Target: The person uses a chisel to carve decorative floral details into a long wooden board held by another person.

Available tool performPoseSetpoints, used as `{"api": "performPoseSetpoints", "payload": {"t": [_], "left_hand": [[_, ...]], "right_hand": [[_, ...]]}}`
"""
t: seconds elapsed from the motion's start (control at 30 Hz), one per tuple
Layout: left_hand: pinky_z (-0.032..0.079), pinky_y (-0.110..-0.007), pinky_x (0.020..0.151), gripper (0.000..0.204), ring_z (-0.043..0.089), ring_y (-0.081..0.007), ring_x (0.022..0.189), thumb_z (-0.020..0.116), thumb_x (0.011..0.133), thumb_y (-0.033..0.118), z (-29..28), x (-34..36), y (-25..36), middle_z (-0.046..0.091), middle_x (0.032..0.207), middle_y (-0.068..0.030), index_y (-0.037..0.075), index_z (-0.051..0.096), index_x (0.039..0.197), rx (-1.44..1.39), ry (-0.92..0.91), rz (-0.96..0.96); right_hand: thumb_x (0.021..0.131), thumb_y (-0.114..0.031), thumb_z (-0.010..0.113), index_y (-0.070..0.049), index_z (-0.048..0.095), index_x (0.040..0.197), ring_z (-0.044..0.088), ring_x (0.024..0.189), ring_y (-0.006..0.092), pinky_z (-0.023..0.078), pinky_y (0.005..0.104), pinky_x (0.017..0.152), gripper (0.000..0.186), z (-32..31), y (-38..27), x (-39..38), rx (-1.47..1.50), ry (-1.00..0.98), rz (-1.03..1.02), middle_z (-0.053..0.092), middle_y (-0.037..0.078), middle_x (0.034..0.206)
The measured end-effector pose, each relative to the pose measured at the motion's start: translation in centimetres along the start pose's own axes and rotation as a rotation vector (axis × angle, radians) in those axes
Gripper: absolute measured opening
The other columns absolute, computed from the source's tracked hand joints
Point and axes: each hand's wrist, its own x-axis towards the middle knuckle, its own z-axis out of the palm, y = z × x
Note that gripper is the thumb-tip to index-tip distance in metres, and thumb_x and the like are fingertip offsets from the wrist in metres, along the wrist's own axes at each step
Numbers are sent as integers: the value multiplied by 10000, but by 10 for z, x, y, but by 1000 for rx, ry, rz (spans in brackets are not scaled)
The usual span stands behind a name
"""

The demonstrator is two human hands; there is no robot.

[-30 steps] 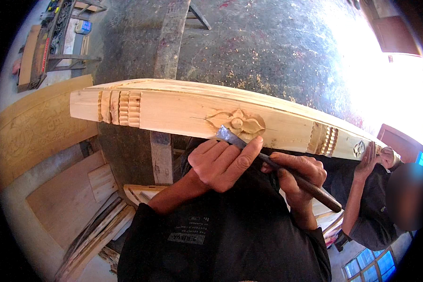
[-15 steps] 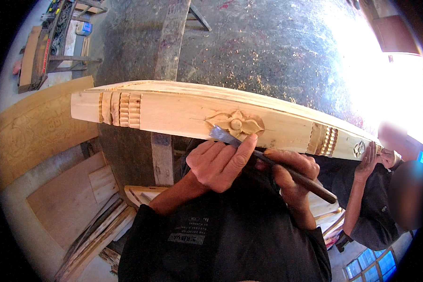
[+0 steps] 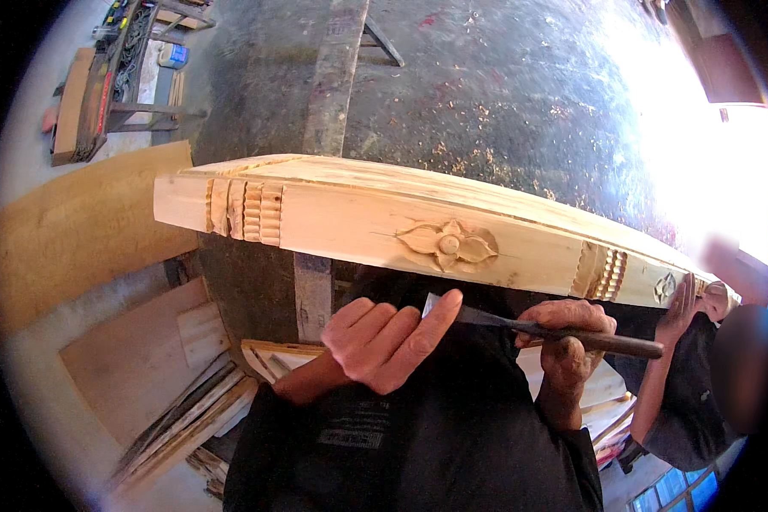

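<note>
A long pale timber beam (image 3: 350,229) runs across in front of me, with a carved flower (image 3: 450,245) of pointed petals and a round centre on its near face. My right hand (image 3: 567,341) is wrapped round the dark handle of a chisel (image 3: 491,319), whose butt end sticks out to the right. The fingers of my left hand (image 3: 388,341) are curled, and its index finger lies across the blade close to the bright flat tip; the thumb is hidden. Now the chisel is just below the beam's lower edge, apart from the carving.
Ribbed carved bands (image 3: 260,212) mark the beam. At the right a co-worker's hands (image 3: 683,307) are by a smaller carved flower (image 3: 665,288). Wood chips lie on the dark surface beyond. A carved panel (image 3: 85,239), stacked boards (image 3: 179,418) and a tool rack (image 3: 115,94) stand at left.
The chisel tip has come off the carved flower and down toward me, with both hands on the tool. The chisel now lies flatter. My view has shifted a little.
</note>
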Motion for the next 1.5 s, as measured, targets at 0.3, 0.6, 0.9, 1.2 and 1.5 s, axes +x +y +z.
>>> {"api": "performPoseSetpoints", "payload": {"t": [0.3,0.6,0.9,1.2,1.5], "left_hand": [[281,-270,502,318,427,-80,550,812,942,188,-62,34,-60,469,666,46,28,790,1216,10,-268,368],[468,-322,537,442,612,-159,610,926,833,244,-60,69,-144,671,757,-19,54,783,1205,-637,-555,300],[559,-280,650,555,689,-139,712,955,844,171,-54,70,-158,756,870,-94,27,747,1338,-1038,-782,-5],[606,-363,914,993,745,-206,997,899,908,386,-56,59,-173,761,1155,-159,27,367,1667,-1021,-917,-135],[557,-425,1046,824,712,-231,1103,763,1020,328,-57,51,-169,723,1243,-169,71,349,1685,-1085,-895,-494]], "right_hand": [[941,-368,823,70,744,918,751,639,297,630,399,615,446,25,-5,-4,-50,172,-161,756,213,755],[1098,-313,634,-6,643,842,602,585,169,483,314,544,399,82,-16,-13,-290,987,-302,678,126,698],[972,-141,821,-47,704,907,668,537,210,513,355,516,164,148,-19,18,-604,798,-106,638,106,662],[906,-348,800,-80,659,971,635,585,195,508,357,515,310,207,1,38,-614,397,-621,537,49,727],[830,-269,745,24,639,1103,670,690,259,566,367,624,414,220,4,46,-581,505,-817,559,81,783]]}}
